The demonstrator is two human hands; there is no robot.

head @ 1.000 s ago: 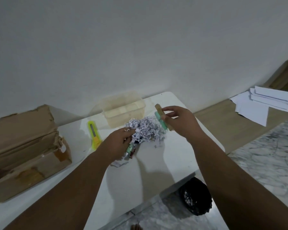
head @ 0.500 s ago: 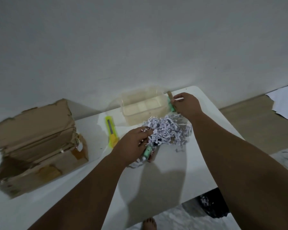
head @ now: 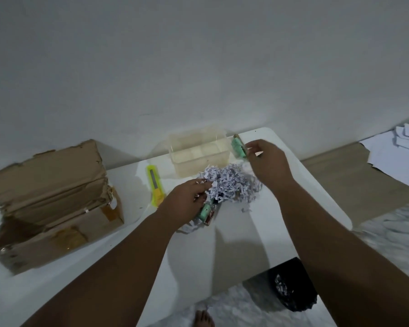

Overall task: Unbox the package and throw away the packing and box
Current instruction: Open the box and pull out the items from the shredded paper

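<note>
Right hand, fingers loosely spread and holding nothing, sits just right of the upright mint-green tube; left hand clasps 1 mint-green tube beside the shredded white paper packing.

The right hand now has open fingers and sits just beside the green thing, which a second ago it was pinching. That green thing now rests at the end of the clear tub, just left of the hand's fingertips. One second ago the hand held it up over the paper shreds, nearer the left hand.
</note>
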